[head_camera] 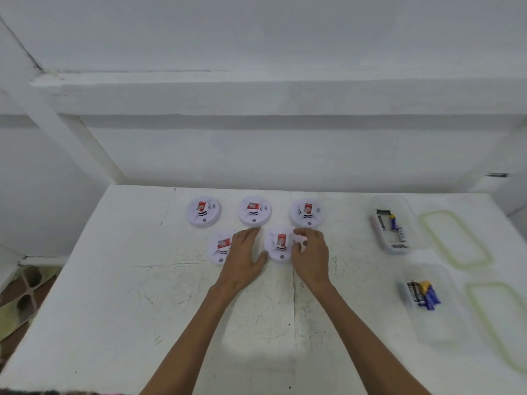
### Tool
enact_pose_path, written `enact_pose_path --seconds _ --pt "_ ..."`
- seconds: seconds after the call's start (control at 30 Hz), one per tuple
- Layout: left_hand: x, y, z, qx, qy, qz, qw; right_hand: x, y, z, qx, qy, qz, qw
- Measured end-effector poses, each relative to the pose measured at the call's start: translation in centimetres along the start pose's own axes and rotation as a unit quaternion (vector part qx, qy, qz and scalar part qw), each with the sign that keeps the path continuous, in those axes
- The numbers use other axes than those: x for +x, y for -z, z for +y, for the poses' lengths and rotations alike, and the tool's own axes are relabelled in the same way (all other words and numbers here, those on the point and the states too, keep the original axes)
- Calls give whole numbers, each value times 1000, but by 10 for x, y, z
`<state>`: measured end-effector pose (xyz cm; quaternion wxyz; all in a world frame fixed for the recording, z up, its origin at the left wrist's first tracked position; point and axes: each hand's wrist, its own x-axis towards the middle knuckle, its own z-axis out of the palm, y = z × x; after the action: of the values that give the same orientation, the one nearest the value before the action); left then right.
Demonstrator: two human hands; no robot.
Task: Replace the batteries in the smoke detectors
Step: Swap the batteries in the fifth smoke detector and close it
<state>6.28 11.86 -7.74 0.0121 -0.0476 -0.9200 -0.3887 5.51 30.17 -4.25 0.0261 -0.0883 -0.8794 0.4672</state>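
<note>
Several round white smoke detectors with red labels lie on a white table [114, 280]. Three sit in a back row [203, 212], [254, 210], [306, 212]. Two lie nearer: the left one [218, 248] and the middle one [281, 245]. My left hand [245, 256] rests flat between these two, fingers straight, thumb touching the middle detector's left edge. My right hand [310, 252] curls its fingers round that detector's right edge. Batteries lie in two clear tubs at the right: the far tub [395, 223] and the near tub [427, 295].
Two clear tub lids with greenish rims lie at the right, the far lid [456, 240] and the near lid [502, 323]. A white wall with a ledge stands behind the table. Patterned floor shows past the table's left edge.
</note>
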Motion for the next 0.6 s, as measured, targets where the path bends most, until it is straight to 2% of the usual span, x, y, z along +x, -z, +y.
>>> enact_pose_path --seconds 0.1,0.17,0.27,0.37,0.47,0.6 --pt "5 -8 9 -56 -30 -35 997 -2 3 8 8 -55 -40 998" --pt "7 -13 16 -74 -48 -21 996 -3 7 12 31 -58 -52 996" --pt "9 -13 22 -151 -44 -10 988 -3 6 15 18 -26 -72 997" --pt "4 -16 17 -192 12 -15 981 0 9 22 1 21 -96 995" --pt "-2 -16 19 -220 88 10 971 2 18 28 -14 73 -65 995" --pt "1 -17 37 -259 89 1 962 -2 31 33 70 68 -14 995"
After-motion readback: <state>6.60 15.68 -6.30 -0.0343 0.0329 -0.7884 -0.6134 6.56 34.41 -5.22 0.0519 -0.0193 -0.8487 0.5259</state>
